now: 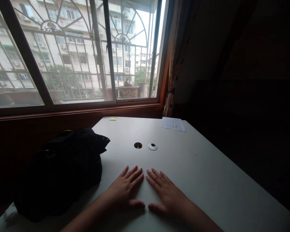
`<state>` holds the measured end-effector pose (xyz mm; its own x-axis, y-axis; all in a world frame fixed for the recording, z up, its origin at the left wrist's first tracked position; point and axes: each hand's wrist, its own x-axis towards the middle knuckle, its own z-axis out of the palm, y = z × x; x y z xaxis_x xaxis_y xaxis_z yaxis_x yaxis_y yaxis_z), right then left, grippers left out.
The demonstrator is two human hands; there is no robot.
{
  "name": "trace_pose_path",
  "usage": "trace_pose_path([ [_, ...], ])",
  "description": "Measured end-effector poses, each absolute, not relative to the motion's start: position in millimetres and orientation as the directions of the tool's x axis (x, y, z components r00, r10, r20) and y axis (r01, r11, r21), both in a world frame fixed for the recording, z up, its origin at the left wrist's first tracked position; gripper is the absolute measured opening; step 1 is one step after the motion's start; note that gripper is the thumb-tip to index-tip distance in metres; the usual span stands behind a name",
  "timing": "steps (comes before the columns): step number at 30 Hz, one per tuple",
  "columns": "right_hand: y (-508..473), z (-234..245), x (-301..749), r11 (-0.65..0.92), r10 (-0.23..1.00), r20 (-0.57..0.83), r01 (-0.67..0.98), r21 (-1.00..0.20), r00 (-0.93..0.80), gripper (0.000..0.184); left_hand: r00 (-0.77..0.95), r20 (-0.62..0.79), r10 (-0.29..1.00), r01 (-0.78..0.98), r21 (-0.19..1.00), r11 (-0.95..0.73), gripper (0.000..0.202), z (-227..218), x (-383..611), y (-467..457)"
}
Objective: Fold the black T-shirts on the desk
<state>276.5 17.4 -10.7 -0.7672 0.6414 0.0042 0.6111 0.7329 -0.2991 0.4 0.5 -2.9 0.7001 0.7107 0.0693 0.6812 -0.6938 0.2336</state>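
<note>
My left hand (pixel 126 189) lies flat, palm down, on the white table (pixel 207 180), its fingers stretched forward. My right hand (pixel 164 192) rests flat beside it in the same way, the two thumbs nearly meeting. Neither hand holds anything. A heap of black cloth (pixel 62 170) sits just left of my left hand, not touching it. Ahead of my fingertips are a round cable hole (pixel 138 145) in the tabletop and its white cap (pixel 152 147) lying next to it.
A sheet of printed paper (pixel 173 123) lies at the table's far right corner, a small yellow note (pixel 113 118) at the far edge. A barred window (pixel 74 51) and a curtain (pixel 175 64) stand behind. The room to the right is dark.
</note>
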Motion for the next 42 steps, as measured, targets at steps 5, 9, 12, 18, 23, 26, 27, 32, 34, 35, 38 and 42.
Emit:
trace_pose_path([
  [5, 17.6, -9.6, 276.2, 0.726, 0.646, -0.012, 0.619, -0.3, -0.763, 0.093, 0.701, 0.078, 0.709, 0.679, 0.232, -0.696, 0.099, -2.3, 0.4, -0.3],
  [9, 18.5, -11.7, 276.5, 0.73, 0.644, -0.005, 0.616, -0.296, -0.765, 0.093, 0.701, 0.085, 0.708, 0.678, 0.23, -0.698, 0.099, -2.1, 0.4, -0.5],
  [12, 18.6, -13.1, 277.0, 0.738, 0.637, 0.014, 0.605, -0.3, -0.771, 0.092, 0.7, 0.073, 0.711, 0.681, 0.23, -0.695, 0.099, -1.7, 0.5, -0.2],
  [18, 18.2, -14.5, 278.1, 0.749, 0.629, 0.046, 0.59, -0.301, -0.776, 0.092, 0.705, 0.094, 0.703, 0.672, 0.226, -0.705, 0.099, -3.0, -0.2, 0.2],
  [23, 18.9, -16.0, 278.4, 0.756, 0.627, 0.065, 0.585, -0.293, -0.777, 0.092, 0.703, 0.113, 0.702, 0.673, 0.213, -0.708, 0.099, -5.3, -1.0, 0.6],
  [26, 19.1, -15.5, 278.0, 0.75, 0.63, 0.045, 0.592, -0.295, -0.775, 0.092, 0.702, 0.101, 0.705, 0.676, 0.216, -0.705, 0.099, -5.3, -0.9, 0.9],
  [27, 19.0, -15.1, 277.8, 0.749, 0.63, 0.042, 0.592, -0.298, -0.776, 0.092, 0.702, 0.097, 0.705, 0.676, 0.219, -0.703, 0.099, -5.1, -0.8, 0.9],
  [32, 18.6, -14.0, 277.5, 0.747, 0.631, 0.036, 0.594, -0.299, -0.775, 0.092, 0.701, 0.08, 0.709, 0.678, 0.233, -0.697, 0.098, -3.7, -0.4, 0.6],
  [34, 18.6, -14.2, 277.6, 0.746, 0.631, 0.038, 0.593, -0.303, -0.775, 0.091, 0.701, 0.076, 0.709, 0.679, 0.234, -0.696, 0.099, -3.6, -0.3, 0.6],
  [35, 18.6, -14.5, 277.8, 0.748, 0.629, 0.044, 0.589, -0.305, -0.776, 0.091, 0.701, 0.077, 0.709, 0.678, 0.235, -0.697, 0.098, -3.6, -0.2, 0.7],
  [38, 18.4, -15.5, 278.1, 0.755, 0.623, 0.067, 0.578, -0.31, -0.779, 0.091, 0.702, 0.079, 0.708, 0.676, 0.238, -0.697, 0.099, -4.4, -0.5, 1.2],
  [42, 18.4, -16.0, 277.9, 0.753, 0.627, 0.062, 0.583, -0.305, -0.777, 0.09, 0.701, 0.09, 0.707, 0.676, 0.233, -0.699, 0.1, -5.8, -1.5, 1.2],
])
